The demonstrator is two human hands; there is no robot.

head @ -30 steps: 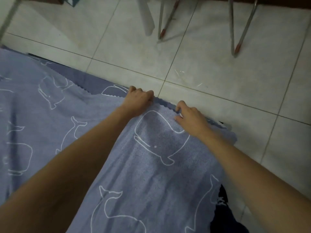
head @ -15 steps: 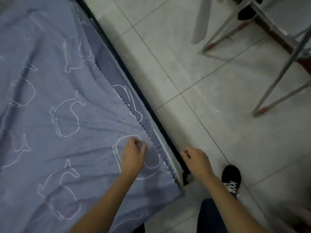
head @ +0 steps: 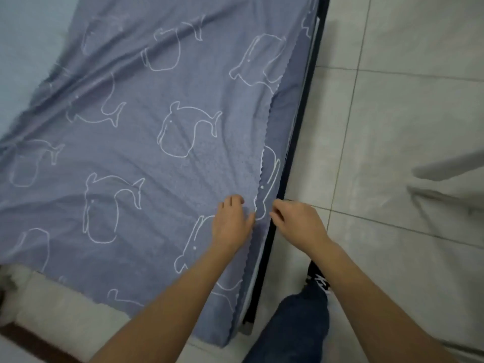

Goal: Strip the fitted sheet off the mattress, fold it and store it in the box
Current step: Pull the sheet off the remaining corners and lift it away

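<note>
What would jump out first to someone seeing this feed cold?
The blue fitted sheet with white whale outlines fills the left and centre, wrinkled and spread over the mattress. Low in the middle, the left hand presses flat on it while the right hand works at its scalloped edge by the dark bed frame. Pale floor tiles fill the right.

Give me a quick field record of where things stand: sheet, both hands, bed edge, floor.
sheet: blue whale-print sheet spread over the mattress, wrinkled, zigzag hem lying along the right side
left hand: left hand palm down on the sheet beside the hem, fingers spread
right hand: right hand at the bed's right edge, fingers curled; whether it grips cloth cannot be told
bed edge: dark frame rail beside the sheet
floor: pale tiles; person's leg and shoe at the bedside
box: not in view
</note>
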